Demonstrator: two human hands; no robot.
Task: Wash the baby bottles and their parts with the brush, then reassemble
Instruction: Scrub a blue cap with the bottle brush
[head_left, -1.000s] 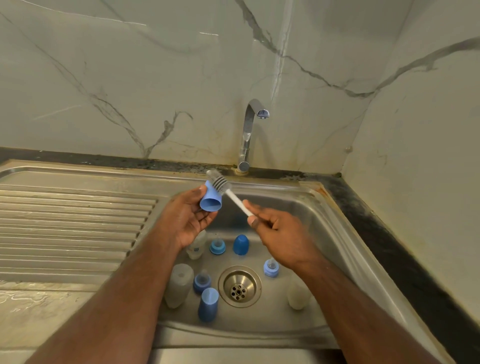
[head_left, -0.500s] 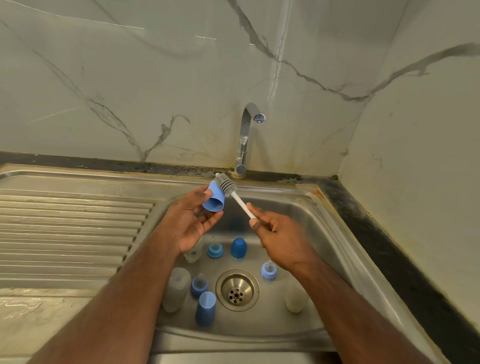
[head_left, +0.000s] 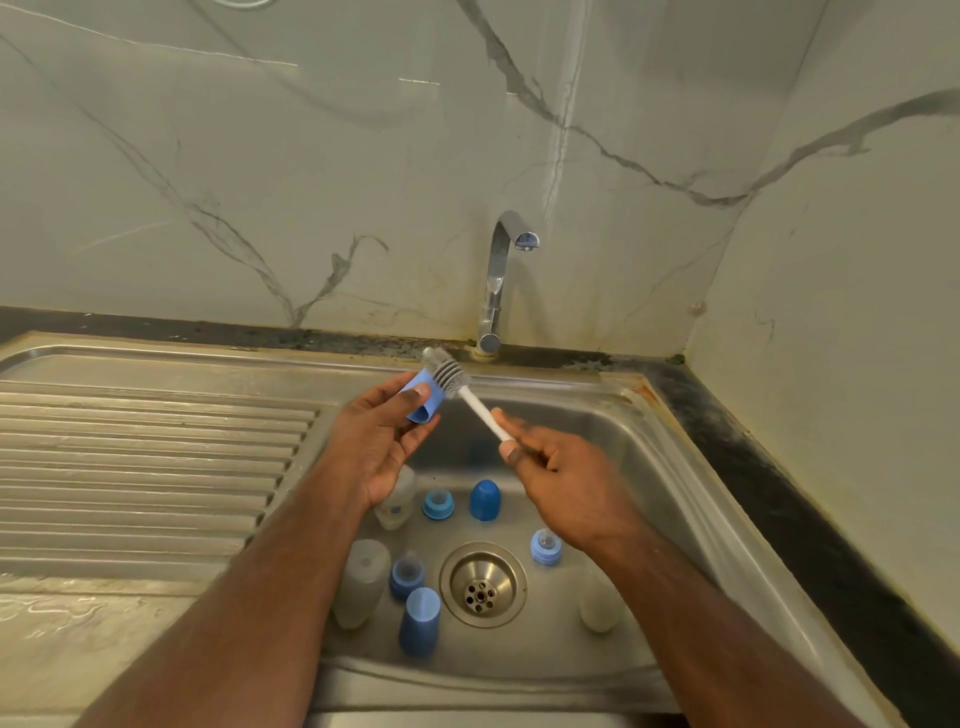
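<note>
The left hand (head_left: 382, 441) holds a blue cap (head_left: 423, 397) up over the sink (head_left: 670, 467), and the right hand (head_left: 563, 475) pinches the white handle of the brush (head_left: 452, 375), whose gray head lies against the cap, with bottles (head_left: 361, 582) down below.

Bottles (head_left: 361, 582) and caps (head_left: 419, 621) lie in the sink (head_left: 670, 488) around the drain (head_left: 483, 584), tap (head_left: 498, 280) behind.

— What's hidden?
— The left hand (head_left: 382, 441) covers part of the small blue plastic cap (head_left: 423, 397); the clear bottle (head_left: 397, 501) sits half behind its wrist.
— And the right hand (head_left: 561, 467)?
— Blurred; its grip conceals the white brush handle's (head_left: 483, 413) end.
</note>
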